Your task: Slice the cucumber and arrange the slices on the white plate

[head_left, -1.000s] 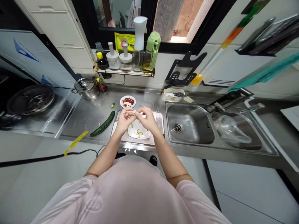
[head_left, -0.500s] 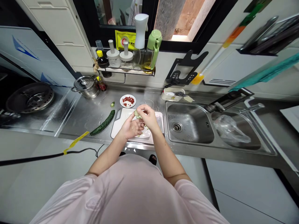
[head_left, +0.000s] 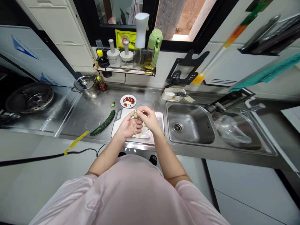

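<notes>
A cucumber slice [head_left: 135, 115] is pinched at the fingertips of my left hand [head_left: 128, 127] and my right hand [head_left: 148, 118], which meet above a white cutting board [head_left: 119, 122]. My left palm faces up with its lower fingers curled, while my right hand comes in from above. Beneath them, a white plate [head_left: 147, 135] on the board carries several pale green slices, partly hidden by my hands. Left of the board lies a whole cucumber [head_left: 103, 123], with cut cucumber end pieces [head_left: 112, 105] behind it.
Chopped red pieces fill a small white plate [head_left: 128, 105] behind the board. A clear bowl [head_left: 148, 103] stands beside it. To the right is a steel sink [head_left: 191, 125]; a lidded pot [head_left: 86, 87] stands at the back left. A shelf [head_left: 131, 72] of bottles and jars hangs above.
Both hands have shifted slightly to the left. The cucumber slice at the fingertips has turned and moved a little left and down.
</notes>
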`<state>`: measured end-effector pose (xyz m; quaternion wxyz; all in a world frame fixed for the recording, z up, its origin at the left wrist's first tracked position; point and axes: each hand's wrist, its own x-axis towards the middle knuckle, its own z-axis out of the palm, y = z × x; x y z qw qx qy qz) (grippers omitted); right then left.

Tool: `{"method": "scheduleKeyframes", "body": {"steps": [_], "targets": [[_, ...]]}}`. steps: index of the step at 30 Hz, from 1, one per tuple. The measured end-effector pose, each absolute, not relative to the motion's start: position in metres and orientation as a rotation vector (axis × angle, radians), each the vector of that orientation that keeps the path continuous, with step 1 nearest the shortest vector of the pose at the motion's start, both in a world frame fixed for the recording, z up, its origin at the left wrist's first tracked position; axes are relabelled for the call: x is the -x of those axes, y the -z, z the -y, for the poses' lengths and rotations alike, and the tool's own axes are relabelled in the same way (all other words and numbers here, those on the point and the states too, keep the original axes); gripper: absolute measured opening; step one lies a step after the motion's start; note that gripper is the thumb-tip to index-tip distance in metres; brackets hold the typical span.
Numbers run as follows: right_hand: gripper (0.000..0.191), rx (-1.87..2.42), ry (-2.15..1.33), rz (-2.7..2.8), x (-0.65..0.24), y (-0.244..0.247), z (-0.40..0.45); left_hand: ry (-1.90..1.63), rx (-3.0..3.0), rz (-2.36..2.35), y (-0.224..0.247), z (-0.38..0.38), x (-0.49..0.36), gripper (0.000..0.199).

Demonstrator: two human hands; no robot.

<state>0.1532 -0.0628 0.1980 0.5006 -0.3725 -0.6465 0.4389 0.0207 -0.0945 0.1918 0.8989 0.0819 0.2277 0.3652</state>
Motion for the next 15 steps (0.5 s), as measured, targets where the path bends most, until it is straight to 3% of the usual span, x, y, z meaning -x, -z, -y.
{"method": "scheduleKeyframes", "body": {"steps": [9, 15], "targets": [[0.022, 0.884, -1.013, 1.604, -0.154, -0.201, 0.064, -0.925, -0.246, -0.579, -0.185, 0.093, -0.009, 0.018], [0.020, 0.907, -0.936, 1.651, -0.155, -0.201, 0.064, -1.143, -0.486, -0.733, -0.189, 0.095, -0.006, 0.022]]}}
